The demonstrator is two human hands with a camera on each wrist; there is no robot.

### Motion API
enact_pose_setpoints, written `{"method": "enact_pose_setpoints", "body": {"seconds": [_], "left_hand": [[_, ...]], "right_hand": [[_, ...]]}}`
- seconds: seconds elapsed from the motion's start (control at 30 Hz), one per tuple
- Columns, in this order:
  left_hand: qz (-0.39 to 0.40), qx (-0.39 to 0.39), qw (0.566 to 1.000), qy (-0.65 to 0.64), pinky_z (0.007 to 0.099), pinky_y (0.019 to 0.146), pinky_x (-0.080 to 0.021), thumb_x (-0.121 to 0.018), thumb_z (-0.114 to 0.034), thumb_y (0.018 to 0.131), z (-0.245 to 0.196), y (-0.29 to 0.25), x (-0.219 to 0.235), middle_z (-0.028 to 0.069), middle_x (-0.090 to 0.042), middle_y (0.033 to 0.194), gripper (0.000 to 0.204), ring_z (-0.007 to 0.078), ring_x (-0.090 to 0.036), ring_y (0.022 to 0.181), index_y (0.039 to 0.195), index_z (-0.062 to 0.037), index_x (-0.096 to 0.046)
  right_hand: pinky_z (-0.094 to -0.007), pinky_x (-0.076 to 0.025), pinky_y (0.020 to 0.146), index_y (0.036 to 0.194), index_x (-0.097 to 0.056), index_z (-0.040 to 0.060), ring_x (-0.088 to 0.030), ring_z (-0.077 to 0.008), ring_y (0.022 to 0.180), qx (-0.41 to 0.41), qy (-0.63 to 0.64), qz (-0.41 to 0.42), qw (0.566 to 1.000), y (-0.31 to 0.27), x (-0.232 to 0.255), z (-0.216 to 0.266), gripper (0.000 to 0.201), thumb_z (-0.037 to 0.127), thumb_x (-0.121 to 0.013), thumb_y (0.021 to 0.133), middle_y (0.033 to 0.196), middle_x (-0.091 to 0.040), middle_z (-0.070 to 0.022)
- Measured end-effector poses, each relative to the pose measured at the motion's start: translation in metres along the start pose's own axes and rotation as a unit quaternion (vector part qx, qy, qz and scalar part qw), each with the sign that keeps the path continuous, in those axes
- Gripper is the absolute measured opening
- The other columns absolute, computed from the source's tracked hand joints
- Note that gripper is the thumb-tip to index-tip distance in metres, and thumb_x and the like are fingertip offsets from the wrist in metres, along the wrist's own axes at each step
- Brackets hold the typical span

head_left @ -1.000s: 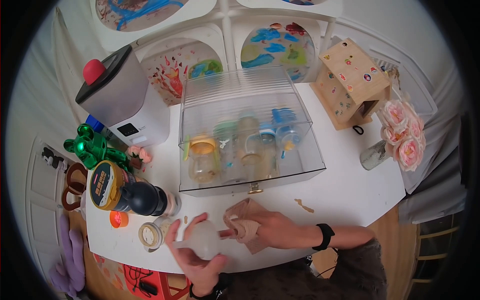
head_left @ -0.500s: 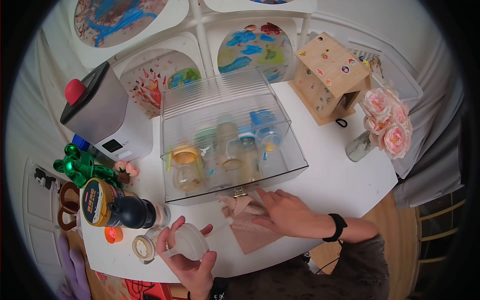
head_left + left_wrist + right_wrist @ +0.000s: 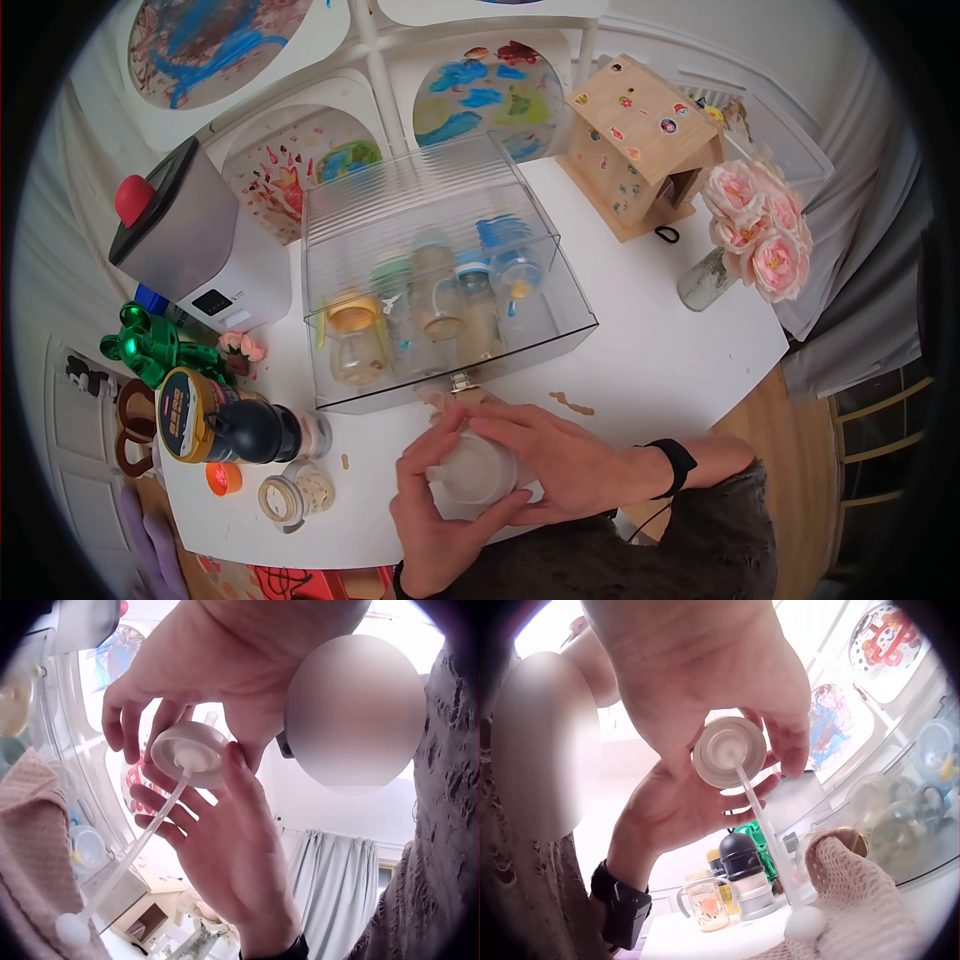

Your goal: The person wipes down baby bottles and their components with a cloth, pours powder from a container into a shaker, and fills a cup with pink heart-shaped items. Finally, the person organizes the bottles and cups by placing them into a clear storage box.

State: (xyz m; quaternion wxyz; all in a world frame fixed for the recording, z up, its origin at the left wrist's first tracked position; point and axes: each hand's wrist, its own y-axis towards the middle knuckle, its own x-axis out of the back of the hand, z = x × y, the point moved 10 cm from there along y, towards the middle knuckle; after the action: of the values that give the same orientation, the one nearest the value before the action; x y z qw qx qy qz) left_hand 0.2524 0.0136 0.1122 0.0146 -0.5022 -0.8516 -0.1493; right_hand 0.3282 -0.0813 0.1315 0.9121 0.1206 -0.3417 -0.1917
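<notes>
Between both hands sits a whitish straw lid (image 3: pixel 475 470) of a drinking cup, held above the front of the table. My left hand (image 3: pixel 425 515) curls its fingers and thumb round one side of it; my right hand (image 3: pixel 575 465) grips the other. In the left wrist view the lid's underside shows, with a long clear straw (image 3: pixel 142 844) hanging from it. A white ball (image 3: pixel 73 930) forms the straw's lower end. That ball overlaps a pinkish knit cloth (image 3: pixel 855 900) in the right wrist view. From the head view, my hands hide most of the cloth.
Just behind the hands stands a clear storage box (image 3: pixel 430 385) with baby bottles inside. At left are a black-topped bottle (image 3: pixel 255 430), a tub (image 3: pixel 185 415), an orange cap (image 3: pixel 223 478) and a handled cup (image 3: pixel 707 904). A rose vase (image 3: pixel 705 280) and wooden house (image 3: pixel 640 150) stand right.
My right hand wiped with the cloth, laid it down by the box, then moved left onto the straw lid. My left hand brought the lid right to meet it.
</notes>
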Motion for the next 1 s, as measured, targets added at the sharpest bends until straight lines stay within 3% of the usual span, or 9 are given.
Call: {"method": "enact_pose_setpoints", "body": {"seconds": [0.3,0.4,0.47,0.53,0.6,0.8,0.87,0.9,1.0], "left_hand": [[0.076,-0.045,0.993,0.074,0.0417,0.108,-0.046,-0.093,-0.020,0.071,-0.012,0.004,-0.029,0.0239,-0.055,0.144,0.084,0.0314,-0.059,0.129,0.135,-0.0008,-0.043],[0.116,-0.036,0.983,0.135,0.0389,0.099,-0.051,-0.090,-0.016,0.073,-0.011,0.006,-0.025,0.0186,-0.062,0.135,0.061,0.0290,-0.064,0.121,0.122,-0.0013,-0.058],[0.075,-0.049,0.974,0.209,0.0377,0.092,-0.053,-0.087,-0.010,0.073,-0.004,0.003,-0.008,0.0153,-0.070,0.121,0.033,0.0291,-0.067,0.109,0.100,-0.0023,-0.069],[0.042,-0.030,0.977,0.206,0.0371,0.089,-0.053,-0.086,-0.007,0.073,0.002,0.001,0.007,0.0141,-0.071,0.116,0.027,0.0290,-0.068,0.106,0.094,-0.0025,-0.070],[0.006,-0.011,0.979,0.204,0.0365,0.087,-0.053,-0.085,-0.005,0.073,0.007,-0.004,0.023,0.0129,-0.073,0.111,0.021,0.0289,-0.068,0.102,0.088,-0.0027,-0.071],[-0.010,0.011,0.986,0.166,0.0348,0.083,-0.054,-0.086,-0.009,0.075,0.006,-0.020,0.045,0.0047,-0.074,0.103,0.020,0.0254,-0.068,0.095,0.089,-0.0070,-0.071],[0.028,-0.090,0.979,0.183,0.0343,0.082,-0.054,-0.087,-0.010,0.075,0.000,-0.037,0.044,0.0037,-0.073,0.101,0.023,0.0227,-0.069,0.092,0.089,-0.0076,-0.069],[0.022,-0.093,0.978,0.183,0.0339,0.080,-0.053,-0.088,-0.011,0.074,-0.005,-0.040,0.051,0.0036,-0.074,0.097,0.026,0.0214,-0.071,0.088,0.089,-0.0086,-0.067],[-0.010,-0.059,0.988,0.140,0.0335,0.079,-0.053,-0.089,-0.010,0.073,-0.004,-0.052,0.079,0.0041,-0.074,0.092,0.028,0.0221,-0.071,0.085,0.090,-0.0093,-0.066]], "right_hand": [[-0.0443,-0.050,0.098,0.139,-0.047,-0.0007,-0.058,-0.0370,0.120,0.024,-0.078,-0.037,0.996,-0.020,0.035,0.005,0.083,0.024,-0.088,0.071,0.136,-0.055,-0.0182],[-0.0446,-0.051,0.095,0.137,-0.049,-0.0003,-0.060,-0.0370,0.115,-0.041,-0.119,-0.023,0.992,-0.025,0.064,0.006,0.082,0.024,-0.089,0.069,0.130,-0.058,-0.0186],[-0.0431,-0.049,0.097,0.132,-0.054,-0.0001,-0.061,-0.0334,0.114,-0.046,-0.184,-0.111,0.976,-0.034,0.107,0.018,0.083,0.023,-0.091,0.062,0.127,-0.060,-0.0209],[-0.0397,-0.048,0.097,0.132,-0.052,0.0012,-0.062,-0.0294,0.113,-0.029,-0.203,-0.210,0.956,-0.041,0.144,0.031,0.074,0.017,-0.085,0.068,0.123,-0.061,-0.0167],[-0.0371,-0.046,0.098,0.133,-0.051,0.0012,-0.061,-0.0258,0.112,-0.081,-0.252,-0.250,0.931,-0.045,0.172,0.024,0.072,0.014,-0.082,0.069,0.122,-0.060,-0.0144],[-0.0387,-0.049,0.094,0.131,-0.052,0.0025,-0.063,-0.0287,0.107,-0.231,-0.342,-0.255,0.874,-0.039,0.202,-0.077,0.062,0.009,-0.076,0.074,0.116,-0.063,-0.0149],[-0.0404,-0.050,0.092,0.130,-0.051,0.0011,-0.063,-0.0354,0.104,-0.261,-0.336,-0.181,0.887,-0.034,0.197,-0.133,0.062,0.008,-0.075,0.074,0.115,-0.064,-0.0195],[-0.0423,-0.050,0.092,0.129,-0.050,0.0000,-0.062,-0.0404,0.104,-0.281,-0.351,-0.144,0.882,-0.035,0.196,-0.155,0.062,0.008,-0.076,0.073,0.115,-0.062,-0.0223],[-0.0438,-0.050,0.091,0.128,-0.051,-0.0012,-0.061,-0.0421,0.105,-0.273,-0.368,-0.092,0.884,-0.029,0.187,-0.190,0.062,0.008,-0.076,0.073,0.115,-0.061,-0.0228]]}}
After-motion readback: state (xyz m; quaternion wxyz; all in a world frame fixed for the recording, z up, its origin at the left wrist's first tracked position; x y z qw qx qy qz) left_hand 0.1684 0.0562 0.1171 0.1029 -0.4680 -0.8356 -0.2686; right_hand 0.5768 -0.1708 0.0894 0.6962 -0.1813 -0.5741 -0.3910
